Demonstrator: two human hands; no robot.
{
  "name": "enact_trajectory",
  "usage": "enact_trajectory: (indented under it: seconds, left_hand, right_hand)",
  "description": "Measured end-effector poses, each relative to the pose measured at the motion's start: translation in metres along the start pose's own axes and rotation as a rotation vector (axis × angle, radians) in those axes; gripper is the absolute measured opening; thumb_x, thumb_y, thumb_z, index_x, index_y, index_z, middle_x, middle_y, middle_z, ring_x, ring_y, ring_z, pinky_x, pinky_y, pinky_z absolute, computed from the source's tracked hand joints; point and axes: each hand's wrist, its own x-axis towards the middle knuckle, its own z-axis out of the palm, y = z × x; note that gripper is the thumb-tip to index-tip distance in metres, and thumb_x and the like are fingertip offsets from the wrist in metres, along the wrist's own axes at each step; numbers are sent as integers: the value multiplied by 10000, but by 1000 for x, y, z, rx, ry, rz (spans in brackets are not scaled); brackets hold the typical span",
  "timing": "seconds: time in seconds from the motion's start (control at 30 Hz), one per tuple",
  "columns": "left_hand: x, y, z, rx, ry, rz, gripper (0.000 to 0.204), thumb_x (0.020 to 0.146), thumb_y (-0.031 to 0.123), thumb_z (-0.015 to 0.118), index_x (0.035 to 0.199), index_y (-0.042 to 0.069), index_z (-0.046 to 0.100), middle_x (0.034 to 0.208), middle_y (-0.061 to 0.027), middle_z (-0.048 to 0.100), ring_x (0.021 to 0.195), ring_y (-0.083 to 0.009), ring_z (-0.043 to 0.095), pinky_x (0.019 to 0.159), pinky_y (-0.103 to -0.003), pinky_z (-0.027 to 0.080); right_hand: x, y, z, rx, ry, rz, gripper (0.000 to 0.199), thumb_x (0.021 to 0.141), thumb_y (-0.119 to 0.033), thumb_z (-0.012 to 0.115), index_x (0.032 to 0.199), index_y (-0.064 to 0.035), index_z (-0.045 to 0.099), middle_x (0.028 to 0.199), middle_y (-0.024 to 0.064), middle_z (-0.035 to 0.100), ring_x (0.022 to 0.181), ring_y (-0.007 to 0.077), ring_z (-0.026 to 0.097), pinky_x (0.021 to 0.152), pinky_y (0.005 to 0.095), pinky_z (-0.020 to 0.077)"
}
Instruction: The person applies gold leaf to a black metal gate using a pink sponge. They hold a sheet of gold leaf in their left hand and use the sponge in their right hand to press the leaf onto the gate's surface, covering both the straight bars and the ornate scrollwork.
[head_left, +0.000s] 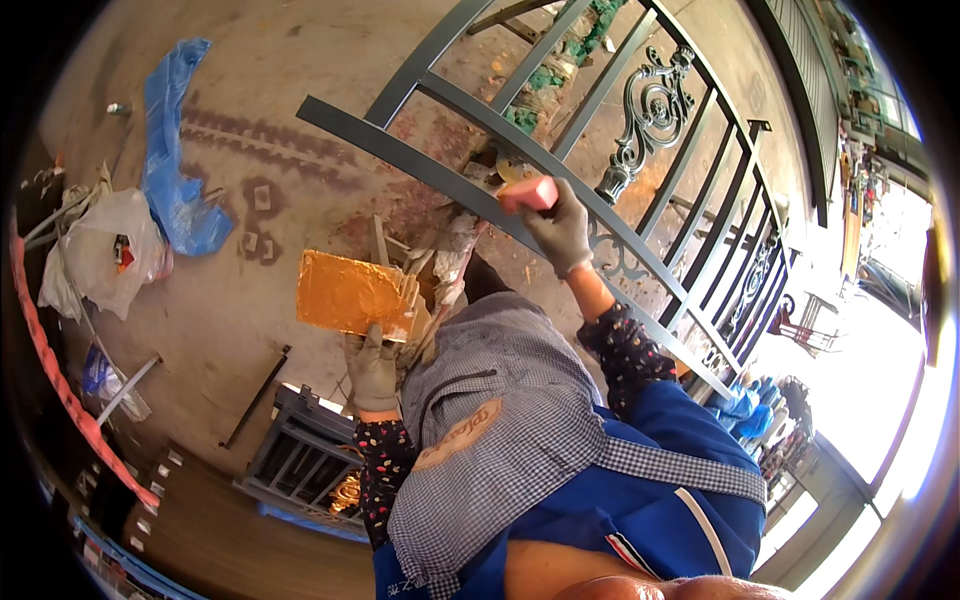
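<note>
Stained concrete floor (250, 60) bears blue plastic sheet (175, 150) and white bag (105, 250).

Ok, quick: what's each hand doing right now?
Left hand: closed, holding a gold-smeared board.
Right hand: closed on a pink sponge, against the railing.
</note>
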Motion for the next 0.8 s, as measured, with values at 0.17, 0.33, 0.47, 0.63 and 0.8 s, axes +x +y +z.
enact_trajectory:
  seconds: [0.17, 0.33, 0.47, 0.63, 0.8]
  left_hand:
    - [4, 2, -3, 37, -29, -50, 452, 951, 193, 671, 1351, 39, 525, 1315, -95, 587, 1183, -276, 596, 951, -497, 565]
    - [8, 5, 6, 91, 28, -68, 504, 934, 220, 698, 1355, 30, 495, 1298, -102, 590, 1136, -264, 628, 929, -428, 576]
    - [12, 6, 3, 88, 50, -98, 494, 937, 203, 691, 1363, 45, 497, 1297, -95, 594, 1145, -252, 622, 922, -411, 577]
    - [24, 7, -14, 143, 39, -72, 460, 950, 165, 671, 1363, 48, 508, 1294, -84, 600, 1130, -214, 625, 905, -337, 567]
    - [29, 12, -13, 123, -3, -38, 441, 957, 136, 654, 1367, 41, 521, 1298, -79, 610, 1164, -212, 605, 974, -376, 522]
  right_hand:
    - [40, 40, 25, -255, 132, -99, 346, 762, -226, 764, 1026, -56, 619, 890, 160, 667, 831, 347, 675, 728, 404, 527]
    - [57, 41, 45, -445, 166, -49, 380, 776, -319, 767, 1010, -71, 600, 900, 152, 673, 845, 357, 671, 728, 435, 523]
    - [47, 49, 39, -512, 153, 48, 381, 798, -354, 752, 1005, -80, 587, 899, 155, 673, 843, 366, 667, 728, 452, 520]
    - [27, 54, 22, -508, 131, 127, 384, 809, -371, 744, 1005, -86, 578, 884, 156, 675, 839, 376, 666, 715, 459, 517]
    - [57, 43, 44, -447, 214, 52, 381, 788, -376, 764, 964, -90, 586, 822, 144, 682, 812, 373, 674, 694, 452, 519]
